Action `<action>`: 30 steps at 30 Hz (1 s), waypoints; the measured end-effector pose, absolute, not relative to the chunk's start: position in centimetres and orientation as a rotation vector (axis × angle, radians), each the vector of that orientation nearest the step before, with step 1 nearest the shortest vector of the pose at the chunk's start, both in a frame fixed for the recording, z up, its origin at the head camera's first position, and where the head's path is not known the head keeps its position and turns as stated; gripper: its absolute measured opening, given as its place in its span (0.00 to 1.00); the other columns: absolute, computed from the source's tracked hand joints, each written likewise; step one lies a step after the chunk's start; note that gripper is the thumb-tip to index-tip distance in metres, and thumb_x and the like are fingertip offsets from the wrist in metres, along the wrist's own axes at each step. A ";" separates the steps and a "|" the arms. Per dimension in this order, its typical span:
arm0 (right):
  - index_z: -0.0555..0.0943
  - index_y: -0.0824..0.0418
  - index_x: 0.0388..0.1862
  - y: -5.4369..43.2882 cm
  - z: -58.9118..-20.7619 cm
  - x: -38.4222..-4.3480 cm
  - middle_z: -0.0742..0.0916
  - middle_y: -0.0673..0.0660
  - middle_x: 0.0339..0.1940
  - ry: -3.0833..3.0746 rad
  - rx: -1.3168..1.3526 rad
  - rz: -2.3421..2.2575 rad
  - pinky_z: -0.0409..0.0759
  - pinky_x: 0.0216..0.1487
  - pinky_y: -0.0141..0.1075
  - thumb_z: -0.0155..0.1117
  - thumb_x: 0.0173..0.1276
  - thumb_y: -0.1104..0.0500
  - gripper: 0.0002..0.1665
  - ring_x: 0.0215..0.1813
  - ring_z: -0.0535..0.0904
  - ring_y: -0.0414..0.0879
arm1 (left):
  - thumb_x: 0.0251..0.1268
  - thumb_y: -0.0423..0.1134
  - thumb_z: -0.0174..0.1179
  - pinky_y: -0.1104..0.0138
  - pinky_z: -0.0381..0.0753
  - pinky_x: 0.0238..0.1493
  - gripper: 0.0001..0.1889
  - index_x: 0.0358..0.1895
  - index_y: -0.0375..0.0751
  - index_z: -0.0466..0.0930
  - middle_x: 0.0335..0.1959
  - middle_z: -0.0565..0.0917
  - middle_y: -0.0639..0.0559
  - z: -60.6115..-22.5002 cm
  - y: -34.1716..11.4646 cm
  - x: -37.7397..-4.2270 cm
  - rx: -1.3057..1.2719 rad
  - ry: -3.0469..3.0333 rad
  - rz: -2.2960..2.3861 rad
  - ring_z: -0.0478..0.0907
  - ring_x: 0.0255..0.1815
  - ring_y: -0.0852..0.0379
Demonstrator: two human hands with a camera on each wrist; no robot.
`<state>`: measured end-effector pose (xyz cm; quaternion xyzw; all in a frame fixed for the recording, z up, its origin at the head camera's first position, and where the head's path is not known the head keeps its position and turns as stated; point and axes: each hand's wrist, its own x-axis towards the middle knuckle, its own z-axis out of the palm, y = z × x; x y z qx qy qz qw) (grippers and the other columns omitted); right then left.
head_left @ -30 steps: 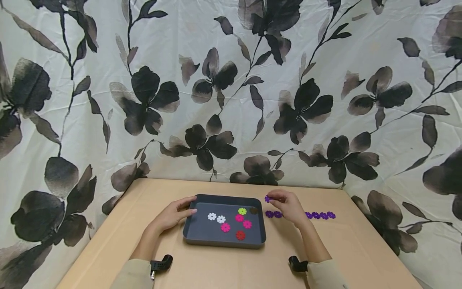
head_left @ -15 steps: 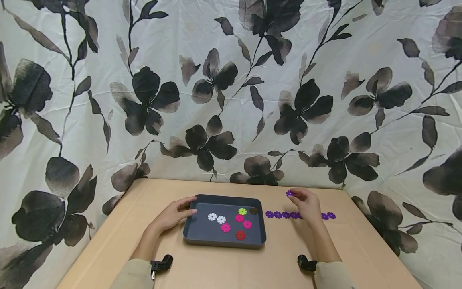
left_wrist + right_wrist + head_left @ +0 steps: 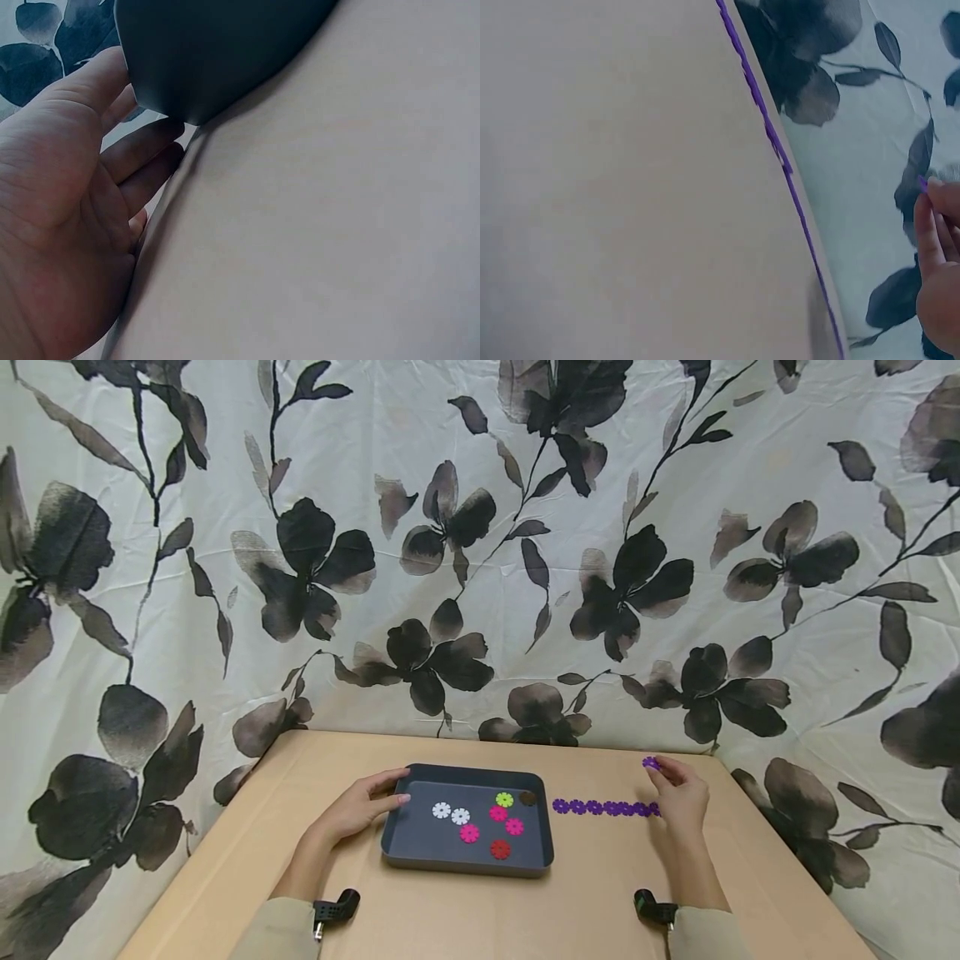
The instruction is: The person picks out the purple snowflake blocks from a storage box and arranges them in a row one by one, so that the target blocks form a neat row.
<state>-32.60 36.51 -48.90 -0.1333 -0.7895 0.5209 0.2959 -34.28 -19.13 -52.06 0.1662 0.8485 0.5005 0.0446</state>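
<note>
My right hand (image 3: 681,797) pinches a purple flower-shaped disc (image 3: 650,762) between thumb and fingertips, raised above the table. Below it lies a row of several purple flower discs (image 3: 594,807), set edge to edge; the hand hides the row's right end. In the right wrist view the row (image 3: 759,97) appears nearly edge-on, and only a sliver of the pinched disc (image 3: 923,182) shows. With thumb over the rim and fingers outside, my left hand (image 3: 356,810) grips the left end of a dark grey tray (image 3: 420,853).
Inside the tray lie white discs (image 3: 451,812), pink discs (image 3: 506,820), a lime disc (image 3: 504,798), a brown disc (image 3: 528,797) and a red disc (image 3: 500,849). A floral cloth (image 3: 480,568) hangs behind the wooden table (image 3: 585,902).
My right hand has moved rightward along the purple row, carrying the pinched disc and uncovering the row's middle. The left hand and tray have stayed put.
</note>
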 end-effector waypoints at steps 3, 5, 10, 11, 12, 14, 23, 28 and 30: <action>0.85 0.63 0.63 37.4 -49.2 -32.1 0.87 0.57 0.52 -2.063 -0.455 1.458 0.78 0.38 0.15 0.70 0.74 0.58 0.21 0.43 0.78 0.29 | 0.66 0.60 0.69 0.44 0.61 0.81 0.37 0.76 0.54 0.73 0.78 0.71 0.48 -52.1 -19.1 -34.2 0.511 2.594 1.525 0.63 0.82 0.43; 0.84 0.63 0.63 38.0 -49.5 -32.0 0.86 0.54 0.51 -2.038 -0.505 1.482 0.78 0.38 0.15 0.70 0.73 0.58 0.22 0.45 0.78 0.32 | 0.66 0.60 0.69 0.44 0.61 0.81 0.37 0.76 0.53 0.72 0.79 0.71 0.48 -52.0 -19.1 -34.2 0.511 2.593 1.525 0.63 0.82 0.43; 0.83 0.62 0.65 39.1 -50.3 -31.4 0.85 0.59 0.56 -2.023 -0.597 1.438 0.77 0.38 0.14 0.68 0.75 0.57 0.22 0.46 0.76 0.32 | 0.66 0.60 0.69 0.44 0.61 0.81 0.37 0.76 0.53 0.72 0.79 0.71 0.47 -52.0 -19.1 -34.1 0.512 2.596 1.526 0.63 0.82 0.43; 0.83 0.62 0.65 39.3 -50.4 -31.3 0.85 0.61 0.58 -2.019 -0.609 1.413 0.76 0.38 0.13 0.67 0.76 0.58 0.22 0.45 0.76 0.30 | 0.66 0.60 0.69 0.44 0.61 0.81 0.37 0.76 0.53 0.72 0.79 0.71 0.47 -52.0 -19.1 -34.1 0.511 2.597 1.526 0.63 0.82 0.43; 0.83 0.63 0.65 39.5 -50.6 -31.3 0.85 0.62 0.59 -2.017 -0.622 1.389 0.75 0.38 0.12 0.66 0.76 0.58 0.22 0.44 0.75 0.29 | 0.67 0.59 0.68 0.44 0.61 0.81 0.36 0.76 0.53 0.72 0.79 0.71 0.47 -52.0 -19.1 -34.1 0.512 2.598 1.525 0.63 0.82 0.43; 0.83 0.64 0.65 40.1 -51.0 -31.2 0.84 0.64 0.61 -2.011 -0.644 1.345 0.73 0.38 0.11 0.65 0.77 0.59 0.21 0.43 0.74 0.26 | 0.69 0.57 0.68 0.44 0.61 0.81 0.34 0.76 0.53 0.72 0.79 0.70 0.47 -52.0 -19.0 -34.1 0.508 2.596 1.530 0.63 0.82 0.42; 0.80 0.62 0.69 41.6 -52.5 -31.1 0.82 0.64 0.66 -2.037 -0.800 1.303 0.76 0.51 0.27 0.60 0.80 0.57 0.23 0.57 0.76 0.47 | 0.70 0.53 0.68 0.46 0.61 0.81 0.34 0.77 0.51 0.71 0.79 0.70 0.48 -52.0 -19.0 -34.2 0.518 2.569 1.547 0.63 0.82 0.44; 0.79 0.62 0.71 42.0 -52.7 -30.9 0.80 0.65 0.68 -2.026 -0.849 1.324 0.76 0.66 0.47 0.58 0.81 0.58 0.23 0.63 0.74 0.55 | 0.71 0.52 0.68 0.46 0.62 0.81 0.34 0.77 0.49 0.71 0.79 0.70 0.48 -52.1 -19.1 -34.3 0.522 2.562 1.549 0.63 0.82 0.44; 0.79 0.63 0.70 42.1 -52.7 -30.9 0.80 0.66 0.68 -2.022 -0.859 1.320 0.77 0.64 0.46 0.58 0.81 0.59 0.23 0.63 0.74 0.56 | 0.71 0.52 0.68 0.46 0.62 0.81 0.34 0.77 0.49 0.70 0.79 0.70 0.48 -52.2 -19.0 -34.3 0.521 2.560 1.553 0.63 0.82 0.44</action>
